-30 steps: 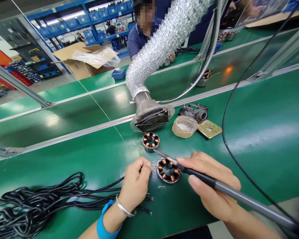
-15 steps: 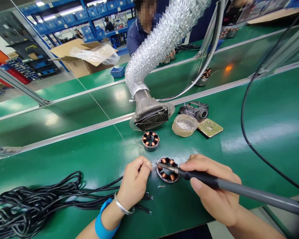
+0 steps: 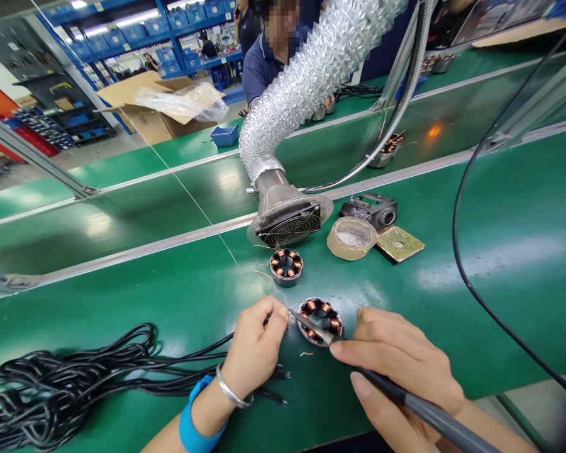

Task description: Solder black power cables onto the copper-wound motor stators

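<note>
A soldering iron is in my right hand, its fingers closed round the dark grip. The iron's metal tip reaches left across a ring-shaped motor stator with copper coils, ending close to my left fingertips. My left hand is closed in a pinch on the end of a black cable; thin wire shows just past the fingertips, beside the stator's rim. Whether the tip touches the wire is too small to tell. A second stator sits just behind, with loose copper leads at its left.
A fume extractor hood hangs low behind the stators. At its right are a round tray, a soldering iron stand and a yellowish square pad. Coiled black cables lie left. A co-worker is across the bench.
My right hand has swung the soldering iron's handle down toward me, so the iron slants more steeply. Its tip has shifted slightly left. My left hand stays nearly in place.
</note>
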Action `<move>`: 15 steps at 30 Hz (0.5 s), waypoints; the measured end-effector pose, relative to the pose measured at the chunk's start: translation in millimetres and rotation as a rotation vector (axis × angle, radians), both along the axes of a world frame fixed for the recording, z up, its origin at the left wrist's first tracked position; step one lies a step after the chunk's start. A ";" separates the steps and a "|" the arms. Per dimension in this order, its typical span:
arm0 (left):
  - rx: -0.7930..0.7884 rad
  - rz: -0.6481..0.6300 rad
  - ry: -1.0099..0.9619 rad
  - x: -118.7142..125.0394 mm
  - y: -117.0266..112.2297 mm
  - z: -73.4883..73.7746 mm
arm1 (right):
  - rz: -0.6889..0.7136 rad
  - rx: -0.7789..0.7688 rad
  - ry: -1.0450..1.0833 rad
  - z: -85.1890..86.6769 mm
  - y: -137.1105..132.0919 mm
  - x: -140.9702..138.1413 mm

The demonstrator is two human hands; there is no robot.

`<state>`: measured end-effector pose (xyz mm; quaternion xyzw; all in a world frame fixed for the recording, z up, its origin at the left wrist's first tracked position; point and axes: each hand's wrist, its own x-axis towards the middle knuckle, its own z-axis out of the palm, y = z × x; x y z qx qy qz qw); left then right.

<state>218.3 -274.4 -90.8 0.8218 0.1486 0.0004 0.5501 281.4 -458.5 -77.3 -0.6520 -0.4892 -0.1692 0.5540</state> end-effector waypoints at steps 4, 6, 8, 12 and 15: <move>0.001 -0.002 0.005 0.1 -0.1 0.9 | -0.012 0.015 -0.066 -1.4 1.2 -0.8; 0.004 -0.003 0.010 0.1 0.0 0.8 | -0.017 0.005 -0.090 -1.5 0.8 -0.9; 0.006 -0.001 0.009 0.2 0.2 0.4 | -0.011 -0.019 -0.097 -0.9 -1.3 -0.8; 0.011 -0.007 0.010 0.3 0.4 0.2 | -0.020 -0.015 -0.088 0.1 -8.5 0.1; 0.019 -0.008 0.010 0.4 0.6 0.5 | -0.050 0.006 -0.076 -0.7 -11.4 0.4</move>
